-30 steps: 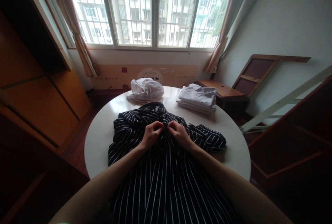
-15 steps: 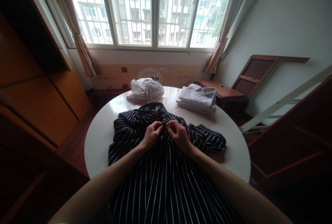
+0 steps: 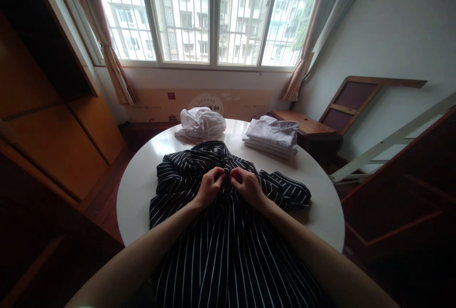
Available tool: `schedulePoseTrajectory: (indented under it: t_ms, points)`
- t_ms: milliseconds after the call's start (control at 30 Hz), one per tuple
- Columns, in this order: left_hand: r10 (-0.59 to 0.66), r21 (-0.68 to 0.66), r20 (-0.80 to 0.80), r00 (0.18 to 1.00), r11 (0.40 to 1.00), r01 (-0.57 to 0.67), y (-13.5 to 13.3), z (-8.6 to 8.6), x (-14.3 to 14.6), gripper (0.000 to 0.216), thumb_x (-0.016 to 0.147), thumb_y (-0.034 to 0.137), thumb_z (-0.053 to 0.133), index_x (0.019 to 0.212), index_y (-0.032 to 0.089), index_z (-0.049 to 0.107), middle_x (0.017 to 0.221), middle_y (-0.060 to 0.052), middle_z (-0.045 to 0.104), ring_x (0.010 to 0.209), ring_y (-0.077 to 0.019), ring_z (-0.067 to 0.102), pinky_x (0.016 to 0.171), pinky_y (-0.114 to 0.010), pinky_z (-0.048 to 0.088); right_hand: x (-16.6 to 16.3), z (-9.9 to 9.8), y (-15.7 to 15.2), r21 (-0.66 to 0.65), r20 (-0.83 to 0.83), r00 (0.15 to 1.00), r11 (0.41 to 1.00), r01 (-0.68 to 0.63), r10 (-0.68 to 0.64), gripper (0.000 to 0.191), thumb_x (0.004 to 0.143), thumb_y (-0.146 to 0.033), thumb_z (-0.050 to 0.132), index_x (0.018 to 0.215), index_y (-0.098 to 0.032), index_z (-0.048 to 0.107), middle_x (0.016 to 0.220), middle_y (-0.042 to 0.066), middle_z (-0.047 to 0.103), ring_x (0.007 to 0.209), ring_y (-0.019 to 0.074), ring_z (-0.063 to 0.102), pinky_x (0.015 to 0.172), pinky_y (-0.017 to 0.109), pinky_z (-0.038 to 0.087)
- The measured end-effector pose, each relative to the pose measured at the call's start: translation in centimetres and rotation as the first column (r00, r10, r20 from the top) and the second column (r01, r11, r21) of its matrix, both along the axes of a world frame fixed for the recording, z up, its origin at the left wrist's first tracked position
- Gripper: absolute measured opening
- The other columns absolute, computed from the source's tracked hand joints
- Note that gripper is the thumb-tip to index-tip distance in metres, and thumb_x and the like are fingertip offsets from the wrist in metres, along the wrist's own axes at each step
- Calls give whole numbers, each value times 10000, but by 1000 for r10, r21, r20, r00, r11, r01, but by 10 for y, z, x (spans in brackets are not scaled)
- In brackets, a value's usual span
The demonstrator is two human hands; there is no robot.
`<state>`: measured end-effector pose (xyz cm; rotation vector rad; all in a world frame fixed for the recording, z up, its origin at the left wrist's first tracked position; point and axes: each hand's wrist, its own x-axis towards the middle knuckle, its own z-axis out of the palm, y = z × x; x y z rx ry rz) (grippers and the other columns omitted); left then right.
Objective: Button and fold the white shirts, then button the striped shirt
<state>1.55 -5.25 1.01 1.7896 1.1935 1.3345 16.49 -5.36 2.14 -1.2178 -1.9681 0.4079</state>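
A black shirt with thin white stripes [image 3: 228,246] lies spread on the round white table [image 3: 138,189], its lower part hanging over the near edge toward me. My left hand [image 3: 209,185] and my right hand [image 3: 245,184] sit side by side at the shirt's middle, close to the collar. Both hands have their fingers curled in a pinch on the fabric at the shirt's front opening. What lies between the fingertips is too small to make out.
A crumpled white garment [image 3: 200,122] lies at the table's far left, a folded stack of white shirts [image 3: 271,134] at the far right. A low wooden table [image 3: 306,125] and leaning wooden frame [image 3: 356,99] stand right; wooden cabinets [image 3: 53,122] line the left.
Both hands stay pinched on the shirt's front; their fingers have shifted slightly, with the fingertips drawn a little closer together.
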Motion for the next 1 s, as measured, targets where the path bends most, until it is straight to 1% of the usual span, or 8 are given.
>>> schedulePoseTrajectory:
  t_ms: [133, 367, 500, 600, 700, 867, 933, 1000]
  points:
    - [-3, 1, 23, 1000, 1000, 3, 0, 2, 0, 117, 741, 261, 522, 755, 159, 578, 719, -7, 603, 689, -130, 548, 668, -235, 421, 0, 3, 1, -41, -27, 1000, 999, -5, 4, 78, 740, -236, 502, 752, -186, 560, 615, -16, 555, 563, 116, 508, 586, 236, 392]
    - [-9, 2, 15, 1000, 1000, 9, 2, -1, -2, 109, 740, 252, 521, 744, 162, 582, 710, 2, 601, 680, -123, 544, 650, -228, 412, -2, 7, 1, -177, -177, 984, 983, -54, 22, 89, 734, -248, 495, 721, -171, 538, 625, -9, 551, 583, 120, 503, 589, 243, 395]
    - [-18, -12, 13, 1000, 1000, 18, 1, 3, -1, 104, 732, 249, 529, 736, 159, 578, 693, 5, 596, 665, -120, 542, 646, -227, 409, -1, 6, 4, -244, -259, 965, 965, -94, 28, 104, 719, -265, 508, 718, -167, 540, 636, -8, 556, 600, 125, 508, 598, 249, 401]
    - [-28, -21, 7, 1000, 999, 28, 1, 5, -1, 96, 727, 243, 529, 717, 156, 568, 676, 7, 589, 652, -119, 538, 634, -226, 405, -1, 4, 4, -266, -281, 960, 960, -90, 12, 109, 717, -268, 507, 723, -165, 544, 651, -3, 567, 611, 130, 517, 602, 254, 405]
    - [-16, -8, -35, 999, 1000, 15, 0, 7, -3, 83, 725, 222, 517, 694, 157, 558, 660, 8, 579, 640, -118, 527, 615, -224, 396, -3, 4, 2, -233, -258, 966, 971, -60, -2, 105, 732, -264, 494, 727, -170, 539, 663, 0, 574, 622, 135, 525, 613, 257, 406]
    - [69, 64, -154, 986, 996, -60, -5, 9, -3, 81, 717, 195, 498, 649, 165, 531, 629, 18, 548, 593, -106, 484, 586, -226, 365, -5, 4, -4, -87, -165, 986, 996, 6, -21, 88, 763, -245, 466, 740, -185, 525, 663, -5, 570, 633, 140, 531, 643, 264, 401]
    - [94, 75, -168, 981, 994, -83, -7, 10, -2, 93, 716, 205, 492, 637, 166, 523, 618, 20, 535, 579, -104, 468, 573, -226, 354, -5, 4, -5, -47, -150, 988, 999, 20, -27, 84, 771, -239, 459, 745, -189, 521, 670, -5, 570, 632, 140, 532, 643, 262, 400]
    - [87, 54, -140, 986, 995, -80, -8, 11, -2, 110, 711, 217, 488, 617, 165, 513, 601, 22, 524, 570, -103, 458, 566, -226, 351, -6, 4, -6, -22, -140, 990, 999, 28, -31, 79, 774, -233, 458, 742, -191, 517, 676, -3, 570, 633, 141, 532, 640, 260, 401]
